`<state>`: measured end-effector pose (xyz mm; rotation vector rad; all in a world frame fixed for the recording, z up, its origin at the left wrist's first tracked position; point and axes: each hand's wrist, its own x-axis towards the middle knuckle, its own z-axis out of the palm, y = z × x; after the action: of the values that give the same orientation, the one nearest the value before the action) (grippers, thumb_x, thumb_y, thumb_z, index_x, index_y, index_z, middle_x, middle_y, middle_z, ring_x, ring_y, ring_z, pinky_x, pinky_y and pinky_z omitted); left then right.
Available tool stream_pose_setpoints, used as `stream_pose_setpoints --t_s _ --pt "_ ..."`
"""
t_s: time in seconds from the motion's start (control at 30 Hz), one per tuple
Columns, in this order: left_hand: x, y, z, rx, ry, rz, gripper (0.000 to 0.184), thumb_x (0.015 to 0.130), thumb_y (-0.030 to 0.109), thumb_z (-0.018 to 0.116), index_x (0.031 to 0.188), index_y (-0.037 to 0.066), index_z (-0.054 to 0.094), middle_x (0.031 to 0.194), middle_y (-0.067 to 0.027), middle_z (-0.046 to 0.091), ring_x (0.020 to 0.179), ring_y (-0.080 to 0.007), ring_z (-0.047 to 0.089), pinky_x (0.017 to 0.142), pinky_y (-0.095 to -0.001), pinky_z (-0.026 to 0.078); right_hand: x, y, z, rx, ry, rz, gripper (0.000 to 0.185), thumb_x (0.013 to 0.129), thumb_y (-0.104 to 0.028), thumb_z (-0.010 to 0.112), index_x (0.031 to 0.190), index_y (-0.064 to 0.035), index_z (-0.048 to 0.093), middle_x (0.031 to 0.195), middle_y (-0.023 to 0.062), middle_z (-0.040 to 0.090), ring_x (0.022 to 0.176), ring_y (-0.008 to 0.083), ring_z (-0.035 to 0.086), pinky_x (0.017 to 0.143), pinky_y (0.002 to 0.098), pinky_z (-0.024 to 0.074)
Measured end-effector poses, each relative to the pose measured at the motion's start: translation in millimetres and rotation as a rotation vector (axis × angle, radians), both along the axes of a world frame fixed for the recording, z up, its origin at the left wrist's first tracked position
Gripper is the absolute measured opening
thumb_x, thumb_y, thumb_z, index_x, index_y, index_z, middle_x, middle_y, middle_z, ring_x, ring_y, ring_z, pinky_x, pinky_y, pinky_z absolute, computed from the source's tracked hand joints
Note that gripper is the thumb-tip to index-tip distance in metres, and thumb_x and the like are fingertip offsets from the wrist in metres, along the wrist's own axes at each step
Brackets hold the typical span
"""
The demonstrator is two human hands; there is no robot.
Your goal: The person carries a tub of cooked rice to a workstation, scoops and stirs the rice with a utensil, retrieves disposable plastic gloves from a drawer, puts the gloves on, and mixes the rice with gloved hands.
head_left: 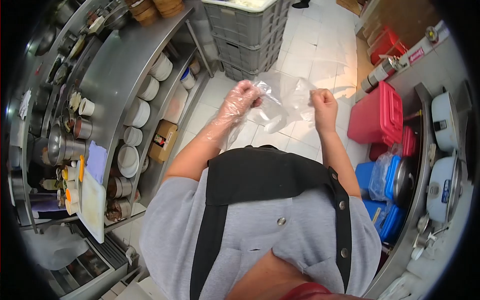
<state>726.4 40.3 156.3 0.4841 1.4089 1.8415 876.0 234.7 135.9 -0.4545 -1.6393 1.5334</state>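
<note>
Steel surface [116,62] gleaming at ten o'clock; gloved left hand [239,101], right hand [326,102] spreading clear plastic [281,102], fingers [319,97] pinching it, probably needing gentleness.

No text, brand or number can be read. A dark label [159,140] with red and yellow marks is seen on the box [170,131], a pink and white label [416,55] on the pale strip [440,34] at the right, and a blue label [446,191] on the lower container [440,172]; their print is too small to be made out.
</note>
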Motion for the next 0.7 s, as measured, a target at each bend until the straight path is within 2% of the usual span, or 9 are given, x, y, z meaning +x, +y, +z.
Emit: stream_pose_setpoints --t_s 0.23,0.33,0.4,0.43,0.5,0.53,0.57,0.6,0.7 --pt "-103.5 -55.5 -19.1 -0.078 0.084 0.263 0.017 0.085 0.019 0.065 0.089 0.008 0.052 0.081 -0.0013 0.058 0.072 -0.0112 0.057 0.070 -0.0279 0.049 -81.4 43.5 0.7 -0.523 0.191 -0.015 0.003 0.087 -0.007 0.049 0.085 -0.0080 0.048 0.078 0.0052 0.054 0.070 0.0196 0.056 0.069 0.0328 0.0501" --pt "-124.5 -92.1 -33.1 -0.115 0.113 0.445 0.016 0.085 0.018 0.064 0.089 0.008 0.052 0.082 -0.0027 0.058 0.074 -0.0115 0.057 0.069 -0.0278 0.048 -110.4 57.0 -17.6 -0.468 -0.088 -0.110 0.010 0.088 -0.017 0.050 0.091 -0.0078 0.051 0.081 0.0044 0.051 0.071 0.0191 0.053 0.067 0.0332 0.0493" --pt "-129.6 -116.9 -40.2 -0.085 0.134 0.596 0.016 0.086 0.019 0.063 0.090 0.007 0.052 0.083 -0.0036 0.059 0.076 -0.0123 0.056 0.070 -0.0285 0.048 -131.8 57.4 -44.4 -0.706 -0.076 0.047 0.028 0.088 -0.033 0.051 0.100 -0.0083 0.050 0.083 0.0024 0.048 0.074 0.0167 0.050 0.061 0.0314 0.0473" --pt "-123.5 -128.4 -37.5 -0.069 0.122 0.695 0.018 0.086 0.020 0.062 0.091 0.006 0.052 0.085 -0.0042 0.059 0.076 -0.0129 0.056 0.070 -0.0291 0.048 -139.2 47.9 -58.0 -0.722 -0.190 0.028 0.043 0.087 -0.046 0.049 0.110 -0.0104 0.049 0.085 0.0029 0.047 0.080 0.0173 0.049 0.067 0.0336 0.0463" --pt "-112.2 -147.1 -38.4 -0.013 0.123 0.865 0.020 0.086 0.022 0.063 0.092 0.006 0.053 0.086 -0.0044 0.059 0.076 -0.0125 0.055 0.069 -0.0293 0.047 -147.3 27.6 -100.1 -0.827 -0.361 0.269 0.049 0.091 -0.047 0.043 0.125 -0.0113 0.044 0.104 0.0092 0.053 0.103 0.0241 0.050 0.095 0.0410 0.0367" --pt "-106.7 -158.0 -36.8 -0.016 0.136 0.962 0.020 0.086 0.022 0.063 0.092 0.006 0.053 0.086 -0.0044 0.059 0.076 -0.0125 0.055 0.069 -0.0293 0.047 -146.6 7.5 -112.1 -0.859 -0.357 0.498 0.036 0.090 -0.045 0.047 0.104 -0.0124 0.052 0.076 0.0006 0.053 0.065 0.0156 0.051 0.057 0.0316 0.0438" --pt "-99.4 -165.3 -36.5 -0.058 0.105 1.009 0.020 0.086 0.022 0.063 0.092 0.006 0.053 0.086 -0.0044 0.059 0.076 -0.0123 0.055 0.069 -0.0293 0.047 -146.1 -5.5 -122.3 -0.899 -0.577 0.673 0.033 0.091 -0.040 0.048 0.109 -0.0123 0.049 0.090 0.0020 0.054 0.078 0.0155 0.055 0.068 0.0313 0.0470" --pt "-86.2 -172.3 -37.9 -0.097 0.061 1.050 0.021 0.086 0.023 0.063 0.093 0.006 0.054 0.086 -0.0044 0.059 0.075 -0.0120 0.055 0.069 -0.0292 0.047 -149.1 2.5 -171.3 -0.722 -0.859 0.666 0.033 0.089 -0.039 0.052 0.110 -0.0140 0.049 0.085 0.0003 0.055 0.072 0.0157 0.055 0.062 0.0280 0.0454" --pt "-45.3 -201.1 -50.9 -0.144 0.079 1.239 0.022 0.086 0.024 0.063 0.095 0.005 0.055 0.086 -0.0044 0.059 0.074 -0.0113 0.054 0.069 -0.0285 0.047 -162.9 -44.9 -165.7 -0.074 -0.858 1.200 0.037 0.084 -0.034 0.059 0.111 -0.0103 0.048 0.085 0.0057 0.059 0.077 0.0198 0.058 0.067 0.0294 0.0459"
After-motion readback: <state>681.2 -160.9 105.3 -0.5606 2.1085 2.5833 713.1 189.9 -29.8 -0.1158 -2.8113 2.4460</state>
